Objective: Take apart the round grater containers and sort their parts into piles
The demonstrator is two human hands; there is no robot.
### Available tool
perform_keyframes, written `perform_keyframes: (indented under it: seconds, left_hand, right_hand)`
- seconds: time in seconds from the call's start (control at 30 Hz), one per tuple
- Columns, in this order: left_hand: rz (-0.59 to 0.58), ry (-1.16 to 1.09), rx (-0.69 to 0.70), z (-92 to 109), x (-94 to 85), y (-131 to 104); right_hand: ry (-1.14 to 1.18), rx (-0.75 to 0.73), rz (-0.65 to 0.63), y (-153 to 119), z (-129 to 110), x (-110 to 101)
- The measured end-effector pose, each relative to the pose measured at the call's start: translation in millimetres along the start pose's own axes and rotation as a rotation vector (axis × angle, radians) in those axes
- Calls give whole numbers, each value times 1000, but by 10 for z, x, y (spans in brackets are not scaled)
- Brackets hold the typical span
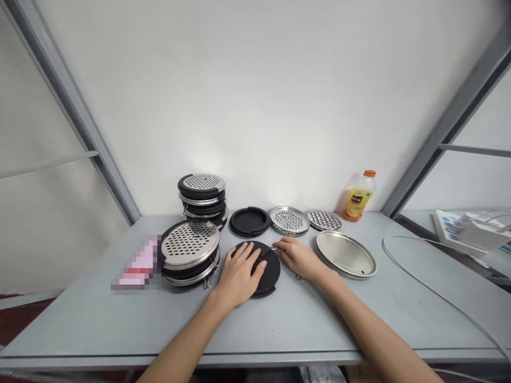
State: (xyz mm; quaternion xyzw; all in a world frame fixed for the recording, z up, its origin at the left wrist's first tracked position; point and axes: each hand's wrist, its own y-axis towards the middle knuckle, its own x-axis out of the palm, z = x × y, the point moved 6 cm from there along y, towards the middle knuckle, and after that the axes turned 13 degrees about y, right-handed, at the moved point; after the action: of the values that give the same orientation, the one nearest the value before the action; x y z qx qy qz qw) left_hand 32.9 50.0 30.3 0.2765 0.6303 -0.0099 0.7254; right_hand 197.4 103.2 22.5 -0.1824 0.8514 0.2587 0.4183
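A round black disc (271, 271) lies on the table in front of me. My left hand (241, 272) rests flat on top of it with the fingers spread. At the disc's far right edge, my right hand (293, 254) pinches the silver wire handle of a binder clip (273, 248). The clip's black body sits over the disc's rim, partly hidden by the fingers. Another binder clip (300, 277) lies under my right wrist. Left of my hands stands a short stack of round grater plates (190, 246) with black rims, with binder clips (207, 283) hanging at its side.
A taller stack of graters (203, 194) stands behind left. Black rings (249, 221), perforated plates (289, 220), rough grater discs (324, 219) and plain metal lids (346, 254) lie across the table. A juice bottle (359, 198), a white cable (431, 290) and a power strip (451, 229) are right.
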Motion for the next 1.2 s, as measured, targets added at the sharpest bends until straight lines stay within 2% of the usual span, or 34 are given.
perform_keyframes:
  seconds: [0.27,0.43,0.53,0.7,0.8,1.03,1.2]
  left_hand:
    - [133,-26,-48,40,-189,19]
    - [188,23,-111,41,-204,2]
    - [218,19,-98,46,-168,0]
    - [116,-22,19,74,9,39]
    - [31,-54,25,63,97,56]
    - [-68,-56,11,64,109,69]
    - [-59,-66,-1,42,112,67]
  right_hand:
    - [-107,8,-43,-6,-81,-36]
    - [-180,15,-56,-5,-158,-36]
    - [-212,42,-55,5,-202,-30]
    - [-229,79,-33,22,-234,-30]
    - [-221,84,-41,25,-224,-13]
    - [-209,95,-39,37,-223,7]
    - [-235,68,-56,42,-211,43]
